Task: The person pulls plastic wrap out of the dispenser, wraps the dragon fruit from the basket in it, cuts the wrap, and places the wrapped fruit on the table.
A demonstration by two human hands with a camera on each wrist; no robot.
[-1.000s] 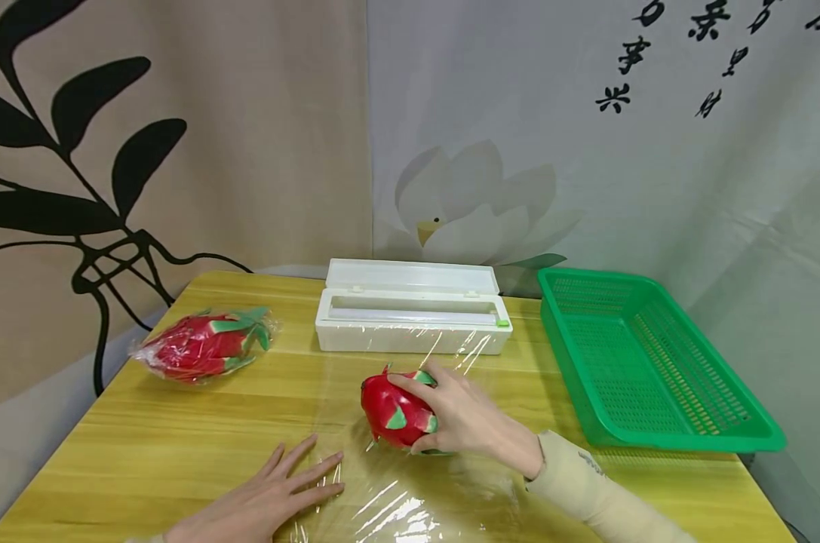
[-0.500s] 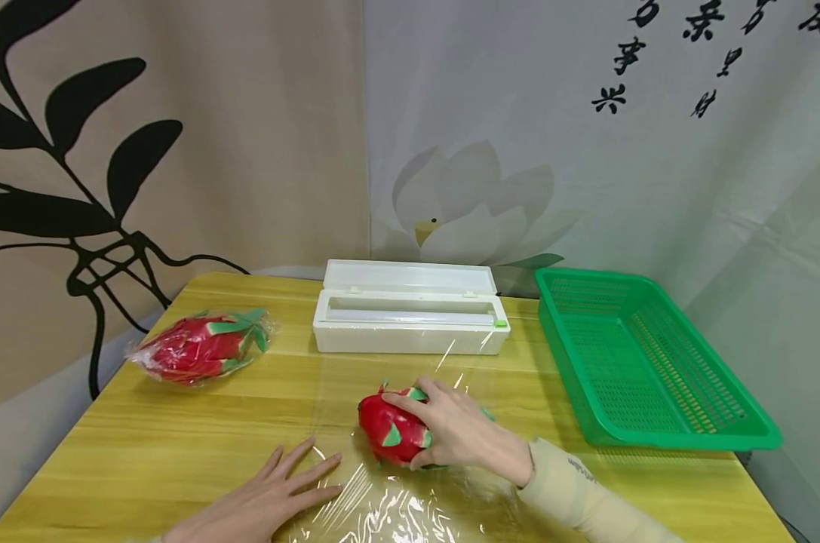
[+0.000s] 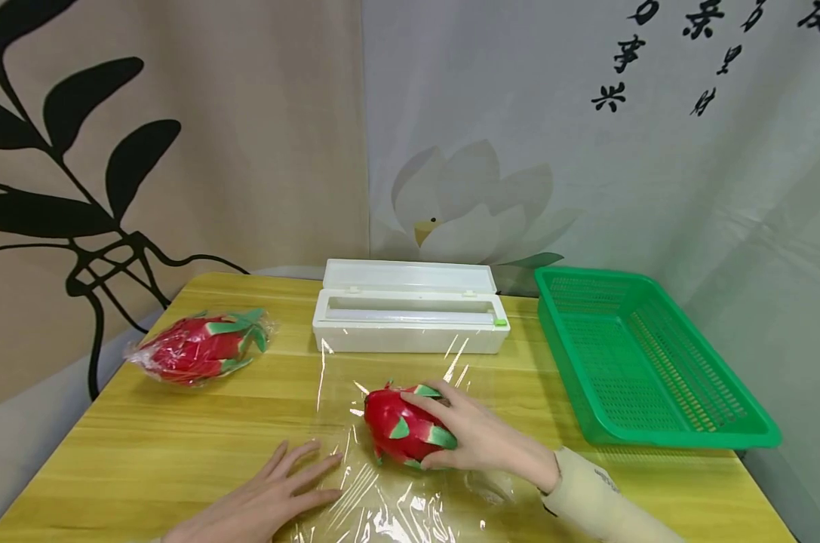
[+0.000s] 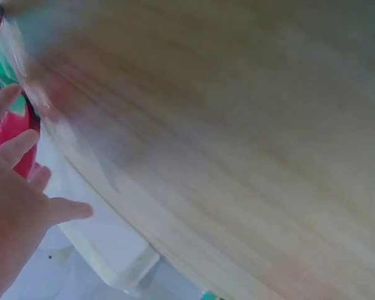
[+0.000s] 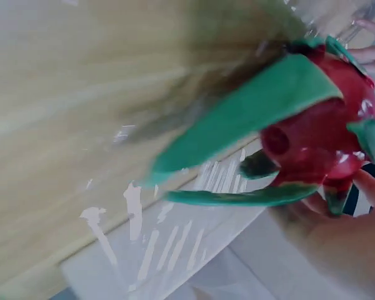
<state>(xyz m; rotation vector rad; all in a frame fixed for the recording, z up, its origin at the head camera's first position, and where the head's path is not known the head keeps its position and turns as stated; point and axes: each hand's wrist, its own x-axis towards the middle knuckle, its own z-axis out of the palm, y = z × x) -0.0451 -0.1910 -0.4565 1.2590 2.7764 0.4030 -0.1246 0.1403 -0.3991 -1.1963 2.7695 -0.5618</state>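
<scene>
A red dragon fruit point(image 3: 399, 426) with green scales lies on a sheet of clear cling film point(image 3: 376, 498) at the middle of the table. My right hand point(image 3: 474, 434) grips it from its right side, thumb near and fingers over the far side. In the right wrist view the dragon fruit point(image 5: 319, 125) shows its long green leaf tips, with the right hand point(image 5: 337, 250) partly cut off. My left hand point(image 3: 267, 490) lies with spread, straight fingers on the film's left edge. The left wrist view shows that hand point(image 4: 19, 181) with fingers extended.
The film runs from a white dispenser box point(image 3: 410, 339), lid raised, at the table's back. Another dragon fruit point(image 3: 199, 347), wrapped in film, lies at the left. A green plastic basket point(image 3: 681, 437) stands at the right. Printed curtains point(image 3: 281, 151) hang behind the table.
My right hand and the dragon fruit came nearer to me, then shifted slightly right. The film beneath has wrinkled near the front. My left hand stays almost in place.
</scene>
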